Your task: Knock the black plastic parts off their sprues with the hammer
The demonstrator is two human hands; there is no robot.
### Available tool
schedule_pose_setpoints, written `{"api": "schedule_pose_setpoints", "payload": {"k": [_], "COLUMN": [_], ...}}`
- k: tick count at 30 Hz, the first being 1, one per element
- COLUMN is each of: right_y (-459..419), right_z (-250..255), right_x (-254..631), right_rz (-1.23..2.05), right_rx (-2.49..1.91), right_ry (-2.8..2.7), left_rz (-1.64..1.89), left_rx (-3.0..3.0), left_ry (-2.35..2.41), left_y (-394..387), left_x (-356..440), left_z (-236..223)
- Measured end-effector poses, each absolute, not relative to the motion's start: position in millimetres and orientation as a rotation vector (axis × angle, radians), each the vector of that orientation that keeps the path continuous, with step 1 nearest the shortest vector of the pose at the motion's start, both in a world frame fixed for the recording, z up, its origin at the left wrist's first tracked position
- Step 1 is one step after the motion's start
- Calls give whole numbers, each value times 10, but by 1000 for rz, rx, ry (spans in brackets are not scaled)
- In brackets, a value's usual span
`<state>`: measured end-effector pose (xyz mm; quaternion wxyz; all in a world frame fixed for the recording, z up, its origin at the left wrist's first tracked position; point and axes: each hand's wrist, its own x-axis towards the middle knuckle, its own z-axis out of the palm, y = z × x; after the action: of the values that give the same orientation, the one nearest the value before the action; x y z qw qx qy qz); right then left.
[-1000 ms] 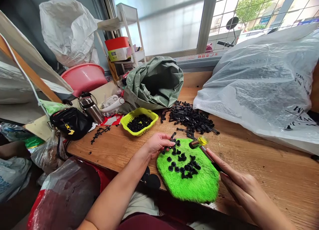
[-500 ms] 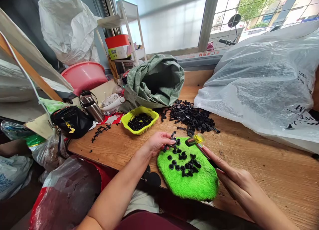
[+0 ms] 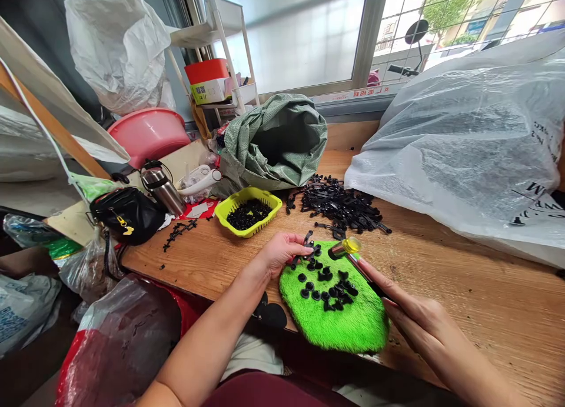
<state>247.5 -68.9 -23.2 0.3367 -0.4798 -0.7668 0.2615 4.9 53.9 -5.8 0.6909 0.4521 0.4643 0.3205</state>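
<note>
Wooden bench (image 3: 463,295) under a window (image 3: 282,42), and near me on it lies a shaggy lime-green pad (image 3: 335,324) dotted with black plastic pieces (image 3: 324,283) (matte, knobbly little things, their exact shape hard to make out). My left hand (image 3: 282,253) pinches a black plastic runner (image 3: 307,242) at the pad's far edge. My right hand (image 3: 424,330), apart from it, grips a small hammer (image 3: 345,248) with a yellow face, its head just above the pad. Farther off sit a yellow basket (image 3: 247,233) of black parts and a loose black heap (image 3: 339,204).
</note>
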Motion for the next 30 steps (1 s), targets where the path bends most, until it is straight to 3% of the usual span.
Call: {"api": "schedule_pose_setpoints", "payload": {"k": [6, 18, 30], "right_y": [-700, -620, -613], "right_z": [-103, 94, 156], "right_x": [2423, 2294, 2208], "right_rz": [599, 54, 251], "right_rx": [-1233, -1273, -1306], "right_ry": [-2068, -2305, -2344], "left_rz": [701, 766, 751], "left_rx": [1026, 1068, 1080], "left_ry": [1065, 932, 935], "left_y": [551, 511, 556], "left_x": [46, 44, 38], "left_z": [-46, -82, -93]}}
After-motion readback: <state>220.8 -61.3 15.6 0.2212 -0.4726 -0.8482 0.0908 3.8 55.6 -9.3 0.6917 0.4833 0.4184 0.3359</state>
